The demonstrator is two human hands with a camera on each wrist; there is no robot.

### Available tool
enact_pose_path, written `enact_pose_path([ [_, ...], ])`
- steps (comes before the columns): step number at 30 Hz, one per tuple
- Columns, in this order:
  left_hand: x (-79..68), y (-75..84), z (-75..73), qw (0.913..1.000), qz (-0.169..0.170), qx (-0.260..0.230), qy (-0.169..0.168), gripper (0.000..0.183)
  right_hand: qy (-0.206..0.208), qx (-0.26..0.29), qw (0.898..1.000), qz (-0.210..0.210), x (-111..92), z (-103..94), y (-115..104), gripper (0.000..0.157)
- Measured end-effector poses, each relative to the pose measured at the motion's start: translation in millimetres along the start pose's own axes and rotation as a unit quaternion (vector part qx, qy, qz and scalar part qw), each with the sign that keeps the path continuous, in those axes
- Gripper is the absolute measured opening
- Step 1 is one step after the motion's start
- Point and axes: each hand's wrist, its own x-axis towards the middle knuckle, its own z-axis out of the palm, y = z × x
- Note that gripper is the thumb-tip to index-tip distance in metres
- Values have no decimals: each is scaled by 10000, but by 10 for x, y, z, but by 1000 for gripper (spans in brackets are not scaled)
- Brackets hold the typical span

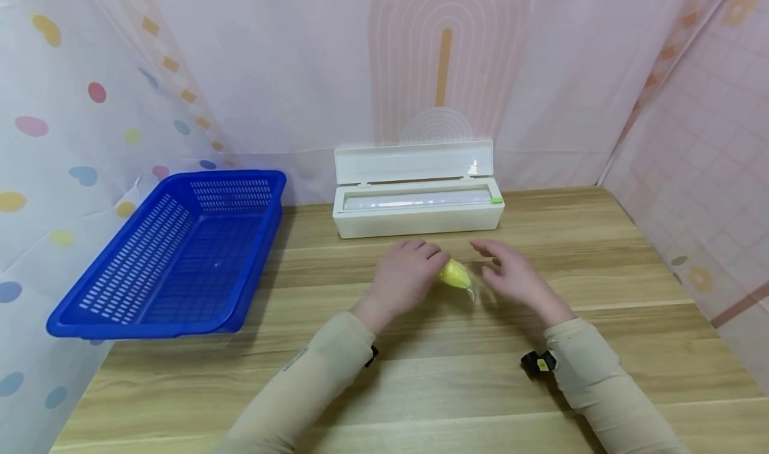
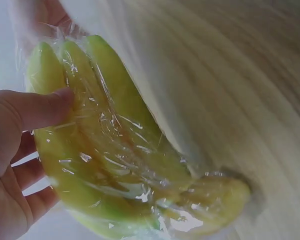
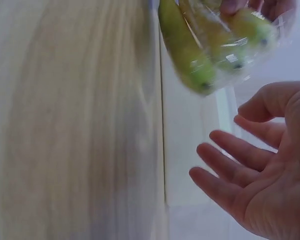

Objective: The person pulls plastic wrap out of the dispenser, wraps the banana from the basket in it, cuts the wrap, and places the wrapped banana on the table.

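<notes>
A bunch of bananas [image 1: 455, 275], yellow with green tips, is wrapped in clear plastic film. My left hand [image 1: 404, 277] grips it from the side. In the left wrist view the thumb presses on the wrapped bananas [image 2: 105, 150], and the other fingers pass behind them; the stem end is close over the wooden table [image 2: 230, 90]. My right hand [image 1: 521, 277] is just to the right, apart from the bunch, fingers spread and loosely bent. The right wrist view shows this hand [image 3: 260, 160] with nothing in it, facing the film-covered tips.
Behind the hands stands a long white box [image 1: 417, 221] with its lid [image 1: 414, 162] raised and a roll of clear film [image 1: 414, 200] inside. A blue perforated basket [image 1: 243, 287] sits at the left. Patterned cloth [image 1: 288, 67] walls the back and sides.
</notes>
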Motion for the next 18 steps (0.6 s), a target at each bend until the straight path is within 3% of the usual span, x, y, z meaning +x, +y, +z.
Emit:
enact_pose_path([
  [4,-40,-101,-18,9942,-331,-892,499,36,-72,562,9984,83,-6,-34,4,60],
  [8,-91,-189,-37,9821,-861,-1530,689,42,-94,1062,9943,-70,8,-38,-9,58],
  [14,-163,-250,-65,9502,-1825,-2417,741,44,25,1867,9823,-159,53,34,-110,64],
  [18,-200,-257,-70,9288,-2196,-2860,851,44,249,2166,9759,-98,97,130,-187,65],
])
